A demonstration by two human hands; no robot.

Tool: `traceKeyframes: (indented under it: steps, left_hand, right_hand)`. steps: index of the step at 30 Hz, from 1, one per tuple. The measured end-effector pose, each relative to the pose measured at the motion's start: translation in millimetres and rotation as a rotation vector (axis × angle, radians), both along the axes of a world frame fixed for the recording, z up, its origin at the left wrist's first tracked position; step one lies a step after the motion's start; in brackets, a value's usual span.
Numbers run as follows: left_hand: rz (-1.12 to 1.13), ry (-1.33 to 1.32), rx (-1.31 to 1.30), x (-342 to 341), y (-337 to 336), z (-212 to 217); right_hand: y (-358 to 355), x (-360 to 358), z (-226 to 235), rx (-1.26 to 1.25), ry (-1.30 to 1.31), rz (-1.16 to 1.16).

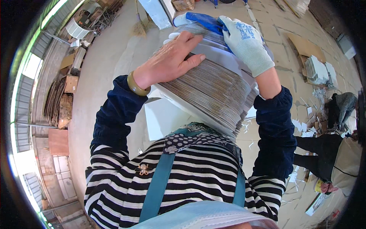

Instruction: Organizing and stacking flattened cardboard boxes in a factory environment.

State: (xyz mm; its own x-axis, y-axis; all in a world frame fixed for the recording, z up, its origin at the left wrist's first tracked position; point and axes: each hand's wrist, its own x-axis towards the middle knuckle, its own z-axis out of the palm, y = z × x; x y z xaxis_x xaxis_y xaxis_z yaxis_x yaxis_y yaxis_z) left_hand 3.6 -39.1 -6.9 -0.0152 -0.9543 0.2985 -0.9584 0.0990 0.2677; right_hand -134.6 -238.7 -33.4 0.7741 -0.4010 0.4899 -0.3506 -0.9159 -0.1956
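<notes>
Standing far left: flattened brown cardboard (57,97). Next, my bare left hand (167,61), half open, thumb apart, palm down on the corrugated cardboard stack (209,86), not closed round it. Stack lies directly under that hand, in front of my striped top (198,168); long edges slope down left to right. Blue-and-white glove (204,21) at the far end, can't tell if worn. My gloved right hand (244,42): fingers bent at the far right side, grip hidden. Further right, white sheets (317,70), piled.
</notes>
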Motion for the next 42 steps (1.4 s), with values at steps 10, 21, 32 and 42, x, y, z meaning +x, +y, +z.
traceKeyframes:
  steps: [10, 21, 32, 42]
  left_hand:
    - [-0.009, 0.010, 0.047, -1, 0, 3]
    - [-0.007, -0.032, 0.055, -3, 0, 14]
    - [0.007, -0.016, 0.099, -2, -4, 5]
    - [-0.019, 0.002, -0.012, 1, -1, -2]
  right_hand:
    - [-1, -1, 3, 0.006, -0.008, 0.010]
    - [-6, -1, 0, -0.003, -0.022, 0.011]
    - [-3, -2, -4, -0.027, -0.069, 0.033]
    - [-6, 0, 3, 0.015, 0.003, 0.021]
